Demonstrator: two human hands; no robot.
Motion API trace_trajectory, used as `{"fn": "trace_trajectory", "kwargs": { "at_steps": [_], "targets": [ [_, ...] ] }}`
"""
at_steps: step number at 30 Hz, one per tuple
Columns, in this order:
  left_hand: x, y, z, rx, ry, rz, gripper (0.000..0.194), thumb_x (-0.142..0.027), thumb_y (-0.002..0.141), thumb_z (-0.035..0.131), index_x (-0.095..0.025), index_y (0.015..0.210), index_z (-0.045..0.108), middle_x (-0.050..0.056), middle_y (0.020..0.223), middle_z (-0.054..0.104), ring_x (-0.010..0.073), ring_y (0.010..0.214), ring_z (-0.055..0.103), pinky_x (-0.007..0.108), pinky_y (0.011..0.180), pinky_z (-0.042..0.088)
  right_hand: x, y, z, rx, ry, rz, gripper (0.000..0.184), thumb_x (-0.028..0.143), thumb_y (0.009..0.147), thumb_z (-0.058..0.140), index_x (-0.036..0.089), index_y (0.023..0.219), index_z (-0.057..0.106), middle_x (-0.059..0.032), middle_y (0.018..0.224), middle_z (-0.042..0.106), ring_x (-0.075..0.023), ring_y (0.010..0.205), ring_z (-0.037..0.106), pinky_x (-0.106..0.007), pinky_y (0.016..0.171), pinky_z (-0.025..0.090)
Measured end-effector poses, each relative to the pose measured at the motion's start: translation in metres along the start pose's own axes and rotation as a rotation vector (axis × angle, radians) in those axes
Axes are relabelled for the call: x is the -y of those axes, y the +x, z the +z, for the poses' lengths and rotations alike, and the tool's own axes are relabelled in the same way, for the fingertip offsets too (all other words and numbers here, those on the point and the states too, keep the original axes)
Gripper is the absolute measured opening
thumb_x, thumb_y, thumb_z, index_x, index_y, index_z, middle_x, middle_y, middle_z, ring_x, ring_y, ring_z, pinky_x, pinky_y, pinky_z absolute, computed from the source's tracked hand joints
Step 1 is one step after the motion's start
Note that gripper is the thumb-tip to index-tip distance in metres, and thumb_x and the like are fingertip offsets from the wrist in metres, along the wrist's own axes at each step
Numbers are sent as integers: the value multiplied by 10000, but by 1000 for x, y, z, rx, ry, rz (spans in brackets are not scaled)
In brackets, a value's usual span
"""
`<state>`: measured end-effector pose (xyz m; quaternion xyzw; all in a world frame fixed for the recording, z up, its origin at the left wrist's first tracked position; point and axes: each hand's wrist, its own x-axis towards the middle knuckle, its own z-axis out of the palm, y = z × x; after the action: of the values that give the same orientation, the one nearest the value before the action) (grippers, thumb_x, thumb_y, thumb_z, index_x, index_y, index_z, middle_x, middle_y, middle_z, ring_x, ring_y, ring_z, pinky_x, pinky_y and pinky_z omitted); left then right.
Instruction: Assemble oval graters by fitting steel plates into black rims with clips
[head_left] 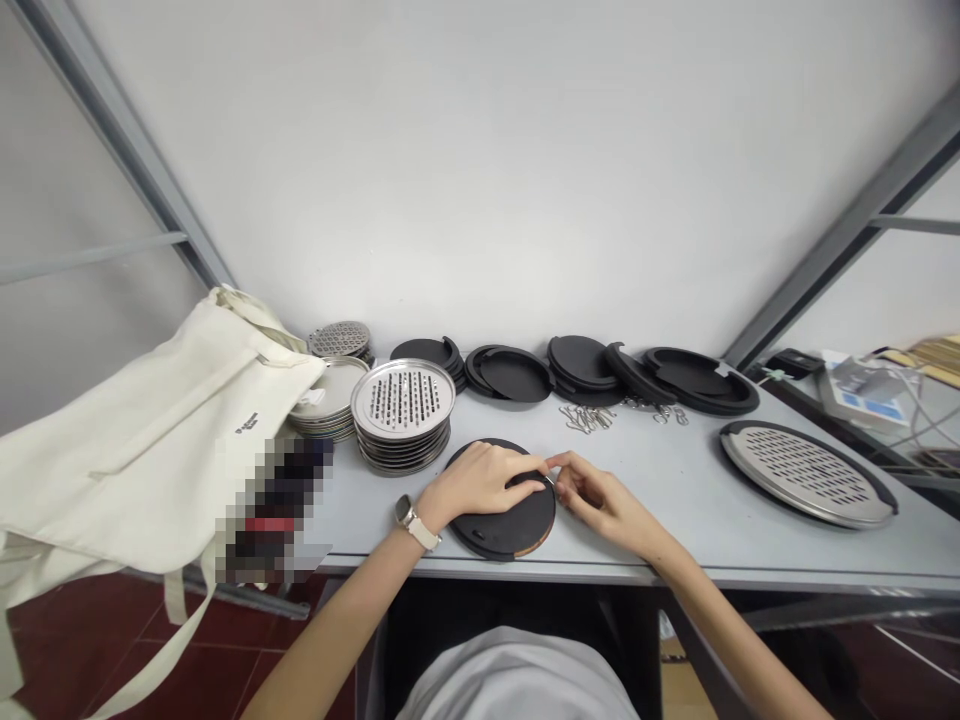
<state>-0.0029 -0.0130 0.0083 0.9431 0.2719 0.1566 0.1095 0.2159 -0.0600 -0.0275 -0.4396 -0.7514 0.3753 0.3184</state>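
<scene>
A round black lid-like disc (pixel 480 530) lies flat near the table's front edge, with a brownish strip showing along its lower right rim. My left hand (pixel 480 480), with a watch on its wrist, lies over the disc, fingers stretched toward the right rim. At that rim my right hand (pixel 596 500) has its fingers curled in a pinch around a small metal clip (pixel 550 481). Only a bit of the clip shows between the two hands.
Stacked metal grater plates (pixel 403 400) stand left of the disc. Black round lids (pixel 585 360) line the wall, with loose metal clips (pixel 589 418) before them. An oval grater (pixel 810 470) lies at right; a cream bag (pixel 150 430) covers the left end.
</scene>
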Motion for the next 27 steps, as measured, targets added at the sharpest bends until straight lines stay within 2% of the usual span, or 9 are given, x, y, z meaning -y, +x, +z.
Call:
{"fn": "trace_trajectory", "kwargs": {
  "at_steps": [9, 13, 18, 21, 23, 27],
  "targets": [
    [-1, 0, 0, 7, 46, 56, 250, -333, 965, 422, -271, 1157, 569, 12, 926, 694, 191, 849, 663, 254, 725, 432, 1, 0, -1, -51, -15, 9, 228, 356, 946, 409, 201, 1084, 503, 40, 656, 428, -124, 583, 392, -237, 562, 354],
    [0, 0, -2, -14, 100, 45, 286, -317, 976, 393, -261, 1241, 487, 15, 872, 691, 194, 792, 668, 257, 683, 431, -5, 0, -9, -173, -27, 31, 224, 345, 948, 411, 204, 1101, 495, 28, 693, 448, -135, 626, 434, -248, 601, 393],
    [-1, 1, -1, -26, 139, -20, 272, -399, 967, 399, -220, 1153, 484, 17, 785, 676, 211, 729, 665, 262, 638, 421, -5, -1, -9, -246, -99, 36, 278, 342, 966, 391, 206, 1203, 445, 14, 716, 507, -155, 665, 519, -277, 662, 453],
    [-1, 0, 0, -85, 136, -103, 243, -370, 987, 342, -199, 1082, 486, 31, 793, 669, 204, 729, 662, 256, 624, 408, 5, -2, 3, -272, -217, -31, 272, 298, 969, 395, 211, 1223, 440, -48, 882, 602, -186, 813, 596, -326, 786, 482],
    [-1, 0, 0, -139, 128, -181, 243, -329, 1000, 291, -188, 1052, 482, 33, 771, 655, 192, 714, 655, 252, 614, 397, 12, 0, 14, -274, -281, -139, 235, 266, 972, 384, 219, 1178, 488, -99, 1045, 611, -217, 949, 598, -353, 839, 487],
    [2, 0, 0, -206, 137, -280, 242, -288, 1004, 251, -189, 982, 471, 20, 737, 632, 180, 672, 632, 254, 577, 359, 21, 6, 33, -198, -359, -303, 295, 212, 984, 333, 235, 1177, 556, -103, 1050, 628, -229, 962, 595, -374, 822, 520]
  ]
}}
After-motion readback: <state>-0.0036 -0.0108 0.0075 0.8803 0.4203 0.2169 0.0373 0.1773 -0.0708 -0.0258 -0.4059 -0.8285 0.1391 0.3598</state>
